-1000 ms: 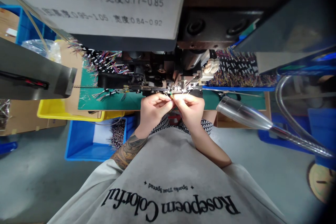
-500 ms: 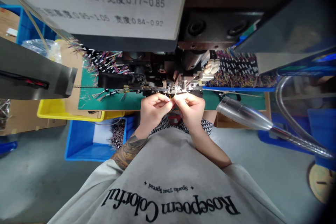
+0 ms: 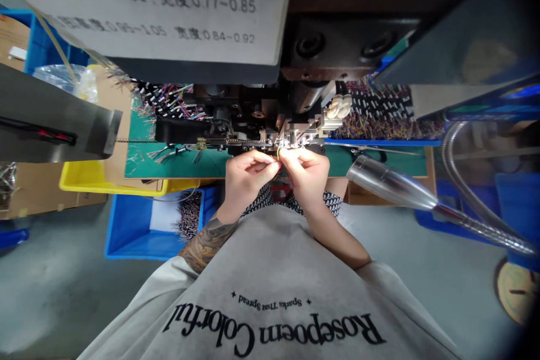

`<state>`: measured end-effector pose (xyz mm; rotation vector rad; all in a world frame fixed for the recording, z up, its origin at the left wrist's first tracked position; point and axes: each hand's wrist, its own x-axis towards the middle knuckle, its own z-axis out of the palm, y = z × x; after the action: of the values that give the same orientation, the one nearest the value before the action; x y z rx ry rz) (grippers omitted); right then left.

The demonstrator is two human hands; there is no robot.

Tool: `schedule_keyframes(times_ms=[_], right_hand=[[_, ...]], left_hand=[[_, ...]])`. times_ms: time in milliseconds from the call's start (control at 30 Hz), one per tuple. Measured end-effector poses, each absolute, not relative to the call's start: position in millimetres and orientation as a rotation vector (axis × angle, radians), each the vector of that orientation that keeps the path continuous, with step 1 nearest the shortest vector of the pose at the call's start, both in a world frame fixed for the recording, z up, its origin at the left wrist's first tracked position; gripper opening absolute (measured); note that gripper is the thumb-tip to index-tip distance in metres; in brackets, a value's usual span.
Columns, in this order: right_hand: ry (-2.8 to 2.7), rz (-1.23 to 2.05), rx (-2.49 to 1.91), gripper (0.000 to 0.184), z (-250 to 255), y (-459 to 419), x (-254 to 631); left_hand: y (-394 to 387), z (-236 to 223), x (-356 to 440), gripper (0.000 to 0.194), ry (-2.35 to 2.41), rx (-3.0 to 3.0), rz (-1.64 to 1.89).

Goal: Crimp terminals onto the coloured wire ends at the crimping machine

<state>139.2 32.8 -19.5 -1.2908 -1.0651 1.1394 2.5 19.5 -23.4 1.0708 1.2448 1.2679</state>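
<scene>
Fingertips [image 3: 272, 169] of the left hand [image 3: 248, 173] and right hand [image 3: 307, 171] pinch a thin yellow flexible wire [image 3: 278, 153], probably for close control at the near side of the blocky dark-metal machine [image 3: 244, 108]

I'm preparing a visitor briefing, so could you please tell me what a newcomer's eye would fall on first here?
Probably the large printed label at upper left, then the upside-down lettering on the grey shirt at the bottom. Between them, at centre, the left hand and right hand hold fine wires close to the machine.
</scene>
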Motion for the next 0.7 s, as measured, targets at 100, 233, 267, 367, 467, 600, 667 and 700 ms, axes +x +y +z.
schedule_keyframes(times_ms=[100, 233, 267, 367, 467, 600, 667, 700], right_hand=[[-1.058, 1.13, -1.295, 0.036, -19.3, 33.1, 138.8], [-1.069, 1.135, -1.314, 0.039, -18.1, 32.5, 138.5], [-1.072, 1.133, -1.318, 0.04, -18.0, 32.3, 138.5], [-1.08, 1.123, -1.328, 0.041, -18.8, 32.0, 138.6], [-1.085, 1.119, -1.338, 0.04, -20.2, 32.0, 138.5], [-1.086, 1.11, -1.325, 0.041, -21.3, 31.9, 138.3], [-1.074, 1.114, -1.317, 0.041, -21.4, 31.8, 138.1], [-1.067, 1.119, -1.312, 0.041, -21.5, 31.8, 138.0]], left_hand=[[19.6, -22.0, 2.1, 0.016, 1.255, 1.074, 1.268], [19.1, -22.2, 1.6, 0.015, 1.258, 1.075, 1.27], [19.1, -22.5, 1.5, 0.015, 1.255, 1.078, 1.271], [19.2, -22.8, 1.3, 0.015, 1.247, 1.084, 1.273], [19.4, -22.5, 1.3, 0.015, 1.26, 1.085, 1.266], [19.7, -21.2, 1.6, 0.014, 1.25, 1.082, 1.272], [20.2, -20.2, 1.9, 0.014, 1.251, 1.084, 1.27], [20.5, -19.8, 2.1, 0.014, 1.256, 1.086, 1.267]])
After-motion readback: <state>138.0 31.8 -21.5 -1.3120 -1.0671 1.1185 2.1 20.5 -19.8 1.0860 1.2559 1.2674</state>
